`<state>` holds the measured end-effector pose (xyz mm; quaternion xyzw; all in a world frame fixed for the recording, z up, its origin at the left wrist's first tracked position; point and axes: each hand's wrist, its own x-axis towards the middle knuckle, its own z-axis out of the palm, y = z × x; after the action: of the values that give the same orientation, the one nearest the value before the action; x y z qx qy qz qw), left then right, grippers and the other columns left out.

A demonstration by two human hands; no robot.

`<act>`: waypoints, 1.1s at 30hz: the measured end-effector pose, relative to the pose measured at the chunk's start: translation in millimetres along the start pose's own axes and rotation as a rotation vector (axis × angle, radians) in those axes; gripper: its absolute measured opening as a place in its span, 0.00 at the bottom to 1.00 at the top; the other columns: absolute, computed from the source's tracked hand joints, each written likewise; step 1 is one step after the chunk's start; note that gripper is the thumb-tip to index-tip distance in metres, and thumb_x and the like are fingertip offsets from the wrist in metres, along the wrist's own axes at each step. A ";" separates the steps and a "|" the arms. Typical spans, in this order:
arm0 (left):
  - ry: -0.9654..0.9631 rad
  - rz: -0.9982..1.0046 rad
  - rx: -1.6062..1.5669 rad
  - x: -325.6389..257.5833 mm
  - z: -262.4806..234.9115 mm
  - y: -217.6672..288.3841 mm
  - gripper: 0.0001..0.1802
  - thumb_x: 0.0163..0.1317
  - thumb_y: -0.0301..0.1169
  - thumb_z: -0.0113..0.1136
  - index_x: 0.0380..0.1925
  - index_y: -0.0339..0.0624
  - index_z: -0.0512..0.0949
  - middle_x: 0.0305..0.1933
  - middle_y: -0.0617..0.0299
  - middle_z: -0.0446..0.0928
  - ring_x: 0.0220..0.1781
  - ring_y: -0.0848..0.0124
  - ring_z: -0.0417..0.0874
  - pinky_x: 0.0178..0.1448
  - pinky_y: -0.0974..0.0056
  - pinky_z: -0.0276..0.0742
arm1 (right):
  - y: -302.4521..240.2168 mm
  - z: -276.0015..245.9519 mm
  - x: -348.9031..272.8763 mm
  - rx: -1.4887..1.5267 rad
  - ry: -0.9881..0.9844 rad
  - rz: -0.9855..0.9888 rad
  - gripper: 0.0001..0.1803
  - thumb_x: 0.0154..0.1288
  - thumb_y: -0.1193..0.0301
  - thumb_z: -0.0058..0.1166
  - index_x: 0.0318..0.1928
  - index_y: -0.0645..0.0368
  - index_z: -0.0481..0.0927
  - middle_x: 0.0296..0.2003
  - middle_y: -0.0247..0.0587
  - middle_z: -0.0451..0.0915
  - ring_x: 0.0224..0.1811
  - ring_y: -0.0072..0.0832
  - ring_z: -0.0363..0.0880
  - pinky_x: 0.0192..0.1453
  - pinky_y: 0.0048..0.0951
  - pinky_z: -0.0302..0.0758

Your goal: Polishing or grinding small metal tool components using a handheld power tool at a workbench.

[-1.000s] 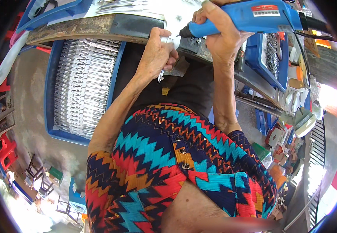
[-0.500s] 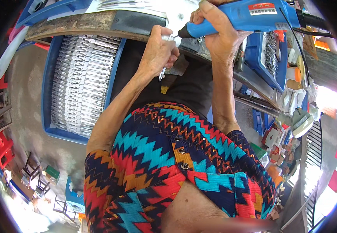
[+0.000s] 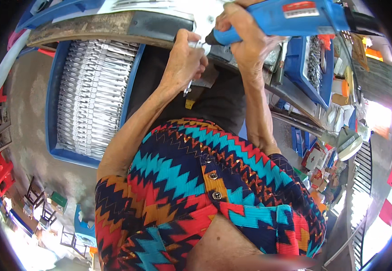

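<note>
My right hand is wrapped round a blue electric screwdriver, which lies almost level with its black nose pointing left. In my left hand is a slender silver metal piece. Its upper end shows by the thumb and forefinger, and a thin leg hangs out below the palm; the fingers hide its middle. The screwdriver's bit is right at the upper end of the piece, and I cannot tell whether they touch. Both hands are at the near edge of the workbench.
Left of my lap, a blue tray holds rows of similar silver pieces. Several thin metal parts lie on the bench top. On the right stands a blue bin of small metal parts. A black cable runs from the screwdriver's rear.
My right hand and the screwdriver have shifted slightly left, and the bit stays at the piece. The left hand keeps its hold almost unmoved. The whole view has shifted a little.
</note>
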<state>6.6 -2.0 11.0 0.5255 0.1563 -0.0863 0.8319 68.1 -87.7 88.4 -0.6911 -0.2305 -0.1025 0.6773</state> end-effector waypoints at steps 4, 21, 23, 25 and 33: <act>0.012 0.023 -0.013 -2.2 -1.8 -7.9 0.16 0.53 0.22 0.46 0.43 0.38 0.59 0.18 0.58 0.69 0.16 0.76 0.68 0.15 0.71 0.61 | -14.1 6.4 -3.1 -0.029 0.069 0.172 0.07 0.45 0.80 0.57 0.26 0.62 0.72 0.15 0.35 0.71 0.16 0.22 0.71 0.19 0.21 0.67; -0.003 0.003 -0.089 0.0 -1.0 -9.3 0.14 0.61 0.23 0.46 0.43 0.47 0.55 0.20 0.58 0.67 0.14 0.80 0.60 0.14 0.76 0.50 | -18.4 -3.6 1.4 0.177 -0.041 0.047 0.11 0.47 0.77 0.59 0.31 0.64 0.71 0.19 0.38 0.73 0.18 0.24 0.73 0.22 0.22 0.70; -0.005 0.009 -0.106 0.3 -2.2 -8.7 0.16 0.57 0.22 0.46 0.44 0.44 0.56 0.20 0.57 0.68 0.14 0.78 0.63 0.14 0.74 0.55 | -18.8 -3.6 2.4 0.187 -0.044 0.036 0.11 0.47 0.77 0.59 0.31 0.63 0.70 0.19 0.38 0.73 0.18 0.24 0.73 0.22 0.22 0.69; -0.005 0.016 -0.123 0.3 -2.5 -7.9 0.18 0.54 0.21 0.46 0.44 0.41 0.58 0.20 0.56 0.69 0.15 0.76 0.67 0.13 0.73 0.60 | -17.4 -3.3 3.3 0.197 -0.049 0.026 0.11 0.47 0.77 0.58 0.31 0.63 0.70 0.19 0.37 0.73 0.18 0.24 0.73 0.22 0.22 0.69; -0.002 0.006 -0.103 -1.0 -2.1 -6.5 0.18 0.53 0.21 0.46 0.44 0.42 0.58 0.20 0.57 0.69 0.15 0.77 0.66 0.14 0.74 0.59 | -14.5 -2.7 4.5 0.134 -0.071 0.015 0.09 0.48 0.75 0.58 0.29 0.63 0.71 0.17 0.37 0.73 0.17 0.23 0.72 0.21 0.20 0.68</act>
<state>3.3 -3.0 5.0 0.4824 0.1583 -0.0763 0.8582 65.9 -90.0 103.5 -0.6491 -0.2556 -0.0570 0.7142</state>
